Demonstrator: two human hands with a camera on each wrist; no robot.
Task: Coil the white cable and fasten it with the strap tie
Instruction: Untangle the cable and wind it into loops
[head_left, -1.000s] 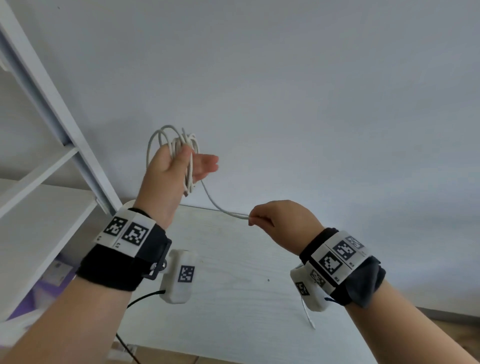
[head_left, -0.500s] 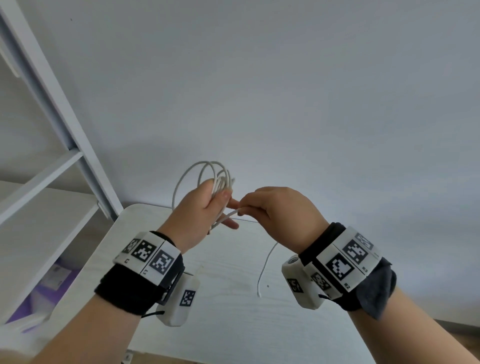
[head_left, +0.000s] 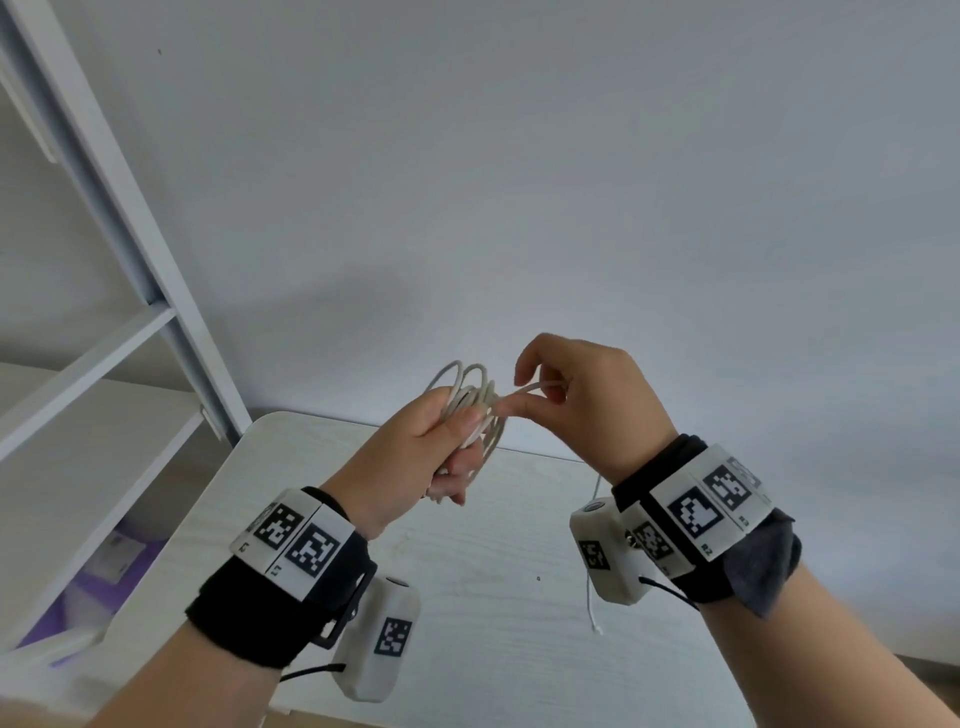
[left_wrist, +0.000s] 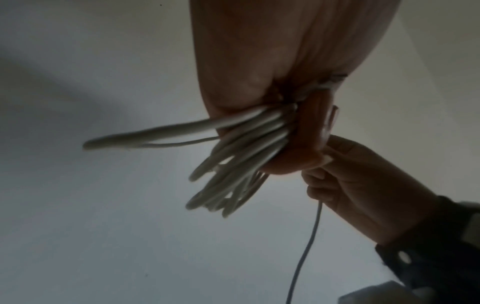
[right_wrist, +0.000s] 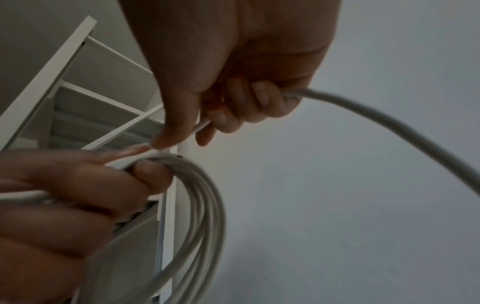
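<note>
My left hand (head_left: 441, 441) grips several loops of the white cable (head_left: 475, 395) in a bundle held above the table. The loops (left_wrist: 241, 156) fan out below my left thumb and, in the right wrist view, the coil (right_wrist: 202, 205) hangs from my left fingers (right_wrist: 78, 181). Just right of the coil, my right hand (head_left: 571, 384) pinches the loose run of cable (right_wrist: 376, 115) between thumb and fingers. The cable's free tail (head_left: 592, 603) hangs down behind my right wrist. No strap tie shows in any view.
A white wood-grain table (head_left: 493, 597) lies under both hands. A white shelf frame (head_left: 130, 218) stands at the left against the pale wall, with a purple item (head_left: 88, 592) on the floor below it.
My left hand came down and rightward with the coil. My right hand rose and brought the loose cable up against the bundle, so the hands now meet.
</note>
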